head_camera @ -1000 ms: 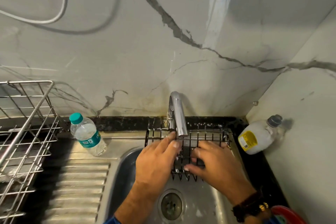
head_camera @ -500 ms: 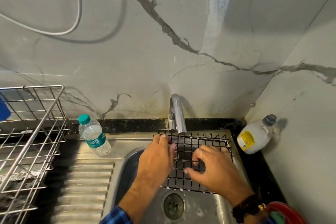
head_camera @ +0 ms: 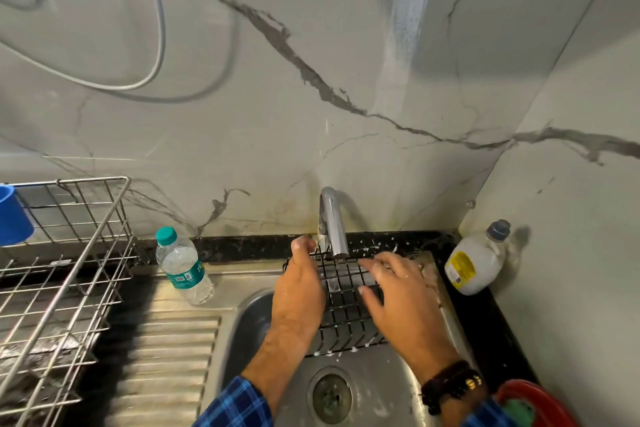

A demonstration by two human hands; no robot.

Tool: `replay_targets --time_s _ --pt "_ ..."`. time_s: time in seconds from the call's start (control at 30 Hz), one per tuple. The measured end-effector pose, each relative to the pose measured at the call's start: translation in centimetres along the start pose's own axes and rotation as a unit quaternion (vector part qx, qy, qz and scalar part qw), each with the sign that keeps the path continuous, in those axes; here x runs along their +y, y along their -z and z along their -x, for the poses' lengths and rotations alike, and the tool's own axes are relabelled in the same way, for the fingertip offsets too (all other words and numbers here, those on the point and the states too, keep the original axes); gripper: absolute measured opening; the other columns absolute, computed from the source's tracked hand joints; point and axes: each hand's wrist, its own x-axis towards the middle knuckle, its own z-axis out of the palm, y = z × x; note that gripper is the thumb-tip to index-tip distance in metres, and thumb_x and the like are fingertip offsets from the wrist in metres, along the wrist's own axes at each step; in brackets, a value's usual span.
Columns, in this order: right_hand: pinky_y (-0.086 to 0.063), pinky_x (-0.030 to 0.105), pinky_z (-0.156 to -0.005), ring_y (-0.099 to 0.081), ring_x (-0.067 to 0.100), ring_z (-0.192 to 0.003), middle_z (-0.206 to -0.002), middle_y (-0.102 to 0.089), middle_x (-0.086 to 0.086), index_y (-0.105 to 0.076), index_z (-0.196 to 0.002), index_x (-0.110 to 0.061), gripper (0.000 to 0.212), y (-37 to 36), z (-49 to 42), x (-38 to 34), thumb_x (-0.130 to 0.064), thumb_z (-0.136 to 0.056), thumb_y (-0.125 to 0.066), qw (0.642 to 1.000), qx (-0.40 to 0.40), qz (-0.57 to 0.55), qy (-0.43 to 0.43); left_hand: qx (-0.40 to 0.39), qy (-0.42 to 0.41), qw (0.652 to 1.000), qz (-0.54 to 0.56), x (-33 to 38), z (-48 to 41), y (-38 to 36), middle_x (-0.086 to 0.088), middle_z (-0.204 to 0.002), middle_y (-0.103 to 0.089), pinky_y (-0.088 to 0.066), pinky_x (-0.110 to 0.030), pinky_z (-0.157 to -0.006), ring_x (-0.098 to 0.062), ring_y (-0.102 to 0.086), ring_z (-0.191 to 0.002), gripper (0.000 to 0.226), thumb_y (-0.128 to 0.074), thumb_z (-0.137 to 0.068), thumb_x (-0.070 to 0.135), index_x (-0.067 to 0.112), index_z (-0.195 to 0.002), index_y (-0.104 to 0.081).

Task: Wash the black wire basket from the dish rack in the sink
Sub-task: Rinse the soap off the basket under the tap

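We hold the black wire basket (head_camera: 346, 317) over the sink (head_camera: 378, 382), under the faucet (head_camera: 331, 222) — left hand (head_camera: 299, 291) grips its left edge, right hand (head_camera: 403, 298) flat on the mesh, fingers spread.

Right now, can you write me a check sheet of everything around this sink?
Surface: steel sink, white flecks on it; ribbed drainboard beside it.
Job's things: black wire basket held over the sink under the tap.
Clutter: water bottle, white bottle, dish rack, blue cup at its edge, red item at the bottom corner.
Grips: left hand grips the basket's far rim; right hand lies flat on its mesh.
Cables: grey cable looping on the wall.
Surroundings: marble wall with dark veins.
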Motion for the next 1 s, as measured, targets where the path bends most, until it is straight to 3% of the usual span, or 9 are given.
replay_targets --time_s 0.07,0.13,0.2,0.37,0.53,0.63,0.73,0.87,1.0 --pt "-0.031 0.055 -0.114 -0.042 0.016 -0.136 -0.146 -0.05 -0.007 -0.057 -0.134 -0.033 0.042 -0.2 -0.1 -0.6 -0.044 -0.097 -0.042 0.996 -0.014 -0.052 0.078 -0.004 0.021 0.999 0.05 0.6 -0.2 -0.1 -0.003 -0.102 -0.067 -0.047 -0.03 -0.065 -0.018 -0.062 -0.079 0.024 -0.025 -0.107 0.021 0.034 -0.125 -0.035" --pt "-0.016 0.051 -0.121 -0.026 0.009 -0.146 -0.154 -0.04 -0.01 -0.051 -0.14 -0.029 0.052 -0.7 0.3 -2.1 -0.046 -0.098 -0.025 0.988 -0.062 -0.043 0.138 -0.025 0.047 0.992 0.114 1.6 -0.5 0.0 0.002 -0.103 -0.068 -0.047 -0.029 -0.07 -0.013 -0.065 -0.087 0.026 -0.017 -0.107 0.041 0.043 -0.115 -0.042" --pt "-0.011 0.047 -0.119 -0.029 0.008 -0.144 -0.149 -0.045 -0.01 -0.055 -0.137 -0.025 0.051 -1.8 0.9 -2.6 -0.044 -0.098 -0.028 0.987 -0.054 -0.006 0.152 -0.029 0.048 0.99 0.132 1.9 -1.0 0.0 0.007 -0.097 -0.068 -0.046 -0.023 -0.066 -0.005 -0.065 -0.084 0.028 -0.014 -0.107 0.045 0.05 -0.1 -0.041" --pt "-0.045 0.039 -0.103 -0.056 0.013 -0.116 -0.123 -0.061 -0.01 -0.065 -0.119 -0.027 0.03 -2.4 1.7 -1.5 -0.032 -0.092 -0.054 0.994 0.018 -0.014 0.103 -0.042 0.012 0.989 0.141 1.7 -1.5 0.0 0.011 -0.085 -0.061 -0.044 -0.01 -0.055 0.011 -0.059 -0.074 0.027 -0.026 -0.11 0.034 0.056 -0.099 -0.037" --pt "-0.028 0.044 -0.109 -0.048 0.008 -0.127 -0.126 -0.061 -0.016 -0.057 -0.121 -0.032 0.034 -2.4 0.6 -2.1 -0.035 -0.09 -0.045 0.993 0.006 0.002 0.118 -0.055 0.049 0.983 0.169 2.1 -2.0 -0.4 0.009 -0.084 -0.063 -0.048 -0.014 -0.057 0.001 -0.061 -0.071 0.027 -0.024 -0.109 0.042 0.055 -0.094 -0.043" --pt "-0.041 0.048 -0.106 -0.053 0.009 -0.122 -0.13 -0.06 -0.012 -0.064 -0.114 -0.031 0.029 -2.1 0.6 -1.5 -0.035 -0.091 -0.047 0.992 0.026 -0.028 0.124 -0.038 0.055 0.975 0.211 1.5 -1.7 0.5 0.005 -0.08 -0.068 -0.054 -0.026 -0.065 -0.001 -0.063 -0.067 0.035 -0.018 -0.107 0.045 0.037 -0.089 -0.047" --pt "-0.042 0.054 -0.105 -0.052 0.015 -0.126 -0.139 -0.054 -0.006 -0.065 -0.116 -0.028 0.035 -2.0 0.0 -0.2 -0.04 -0.093 -0.042 0.997 0.053 -0.036 0.036 -0.018 0.076 0.967 0.241 0.8 -0.8 2.1 0.005 -0.071 -0.063 -0.049 -0.032 -0.06 -0.007 -0.059 -0.064 0.048 -0.012 -0.105 0.05 0.033 -0.083 -0.05" --pt "-0.037 0.054 -0.109 -0.045 0.016 -0.13 -0.136 -0.048 -0.009 -0.055 -0.132 -0.034 0.047 -2.8 -0.7 -0.5 -0.053 -0.096 -0.032 1.0 -0.005 0.002 0.012 -0.016 0.093 0.972 0.217 -0.1 0.9 3.4 0.003 -0.072 -0.066 -0.051 -0.026 -0.058 -0.004 -0.063 -0.066 0.051 -0.012 -0.106 0.049 0.025 -0.093 -0.055" --pt "-0.043 0.044 -0.107 -0.049 0.006 -0.12 -0.128 -0.057 -0.013 -0.058 -0.127 -0.035 0.044 -3.3 -0.1 -3.7 -0.049 -0.097 -0.029 0.999 -0.022 -0.036 0.033 -0.038 0.138 0.959 0.244 -0.6 2.5 3.3 0.008 -0.066 -0.069 -0.045 -0.015 -0.054 0.003 -0.061 -0.059 0.049 -0.021 -0.105 0.048 0.035 -0.075 -0.058"
